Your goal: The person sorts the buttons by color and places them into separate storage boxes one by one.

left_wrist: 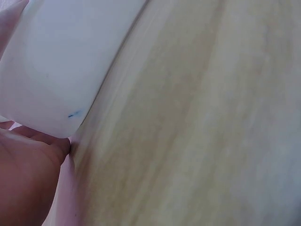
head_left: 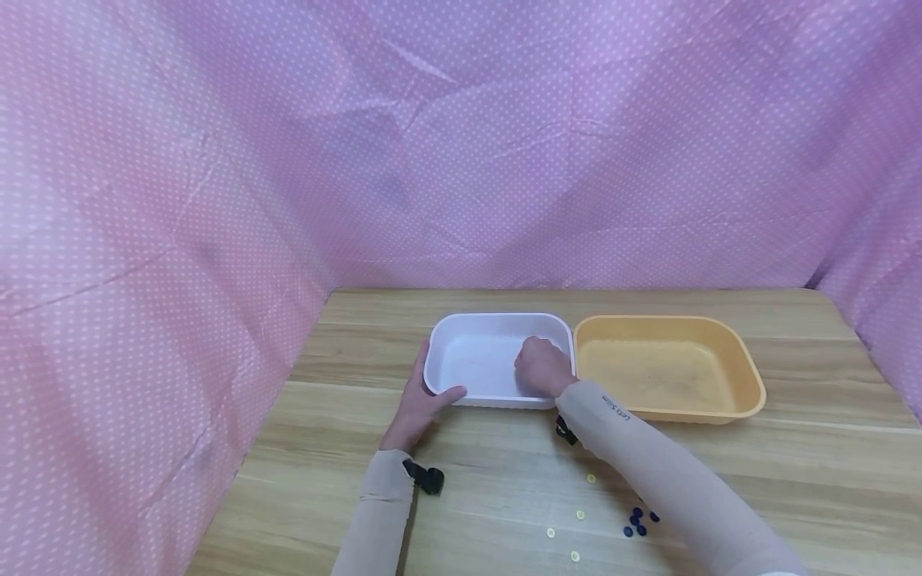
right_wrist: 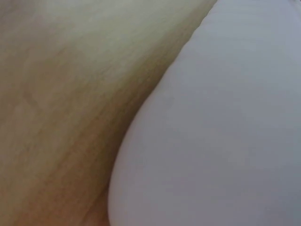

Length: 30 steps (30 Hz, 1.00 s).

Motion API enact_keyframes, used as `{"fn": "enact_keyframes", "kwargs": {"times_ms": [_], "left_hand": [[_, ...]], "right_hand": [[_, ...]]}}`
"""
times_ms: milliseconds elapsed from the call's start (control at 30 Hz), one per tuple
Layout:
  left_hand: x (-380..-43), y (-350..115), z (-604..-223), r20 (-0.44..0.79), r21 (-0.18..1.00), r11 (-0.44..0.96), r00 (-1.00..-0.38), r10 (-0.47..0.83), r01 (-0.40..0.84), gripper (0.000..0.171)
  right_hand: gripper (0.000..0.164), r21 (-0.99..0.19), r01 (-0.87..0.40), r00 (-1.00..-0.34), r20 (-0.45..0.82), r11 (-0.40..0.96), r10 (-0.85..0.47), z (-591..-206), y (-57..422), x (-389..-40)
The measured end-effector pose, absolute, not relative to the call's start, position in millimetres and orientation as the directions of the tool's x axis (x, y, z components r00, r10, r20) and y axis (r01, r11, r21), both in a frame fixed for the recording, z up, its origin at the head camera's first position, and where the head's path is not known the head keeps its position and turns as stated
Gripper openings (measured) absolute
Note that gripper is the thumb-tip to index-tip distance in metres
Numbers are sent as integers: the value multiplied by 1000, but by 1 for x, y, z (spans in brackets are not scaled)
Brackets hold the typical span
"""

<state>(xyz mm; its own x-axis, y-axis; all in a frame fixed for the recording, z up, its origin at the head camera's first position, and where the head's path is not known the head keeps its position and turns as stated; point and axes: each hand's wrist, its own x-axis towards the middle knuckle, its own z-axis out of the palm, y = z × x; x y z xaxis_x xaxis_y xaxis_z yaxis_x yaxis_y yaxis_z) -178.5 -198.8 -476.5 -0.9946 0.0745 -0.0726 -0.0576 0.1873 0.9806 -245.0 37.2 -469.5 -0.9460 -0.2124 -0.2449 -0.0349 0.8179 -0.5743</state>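
Note:
A white plastic basin (head_left: 479, 360) stands on the wooden table. My left hand (head_left: 421, 400) holds its near left corner, thumb along the front rim and fingers against the left side. In the left wrist view the basin's outer wall (left_wrist: 56, 61) shows a small blue mark, with the fingers of my left hand (left_wrist: 28, 165) at its lower edge. My right hand (head_left: 542, 366) reaches over the front rim into the right part of the basin, back of the hand up. Its fingertips are hidden, so I cannot tell whether it holds anything. The right wrist view shows only basin wall (right_wrist: 211, 127) and table.
A yellow-orange basin (head_left: 663, 412) stands right beside the white one. Yellow and pale buttons (head_left: 579, 515) lie scattered on the table (head_left: 324, 448) in front, with several dark blue buttons (head_left: 635, 520) grouped near my right forearm. Pink dotted cloth (head_left: 461, 160) hangs behind and at the sides.

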Motion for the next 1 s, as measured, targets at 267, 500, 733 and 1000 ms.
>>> {"fn": "enact_keyframes", "kwargs": {"times_ms": [267,500,733,1000], "left_hand": [[-178,-199,-477,-63,981,187,-995,70,-49,109],[-179,-200,-478,-63,979,199,-995,74,-47,109],[-178,-199,-476,-63,978,203,-995,75,-47,110],[-177,-199,-476,-70,978,202,-995,71,-55,113]], "right_hand": [[33,-574,-45,-951,-226,818,-211,-465,37,-243],[35,-583,-50,-953,-214,811,-213,-464,37,-241],[36,-617,-9,-946,-249,787,-206,-462,37,-242],[24,-675,-42,-956,-186,737,-225,-451,41,-242]]}}
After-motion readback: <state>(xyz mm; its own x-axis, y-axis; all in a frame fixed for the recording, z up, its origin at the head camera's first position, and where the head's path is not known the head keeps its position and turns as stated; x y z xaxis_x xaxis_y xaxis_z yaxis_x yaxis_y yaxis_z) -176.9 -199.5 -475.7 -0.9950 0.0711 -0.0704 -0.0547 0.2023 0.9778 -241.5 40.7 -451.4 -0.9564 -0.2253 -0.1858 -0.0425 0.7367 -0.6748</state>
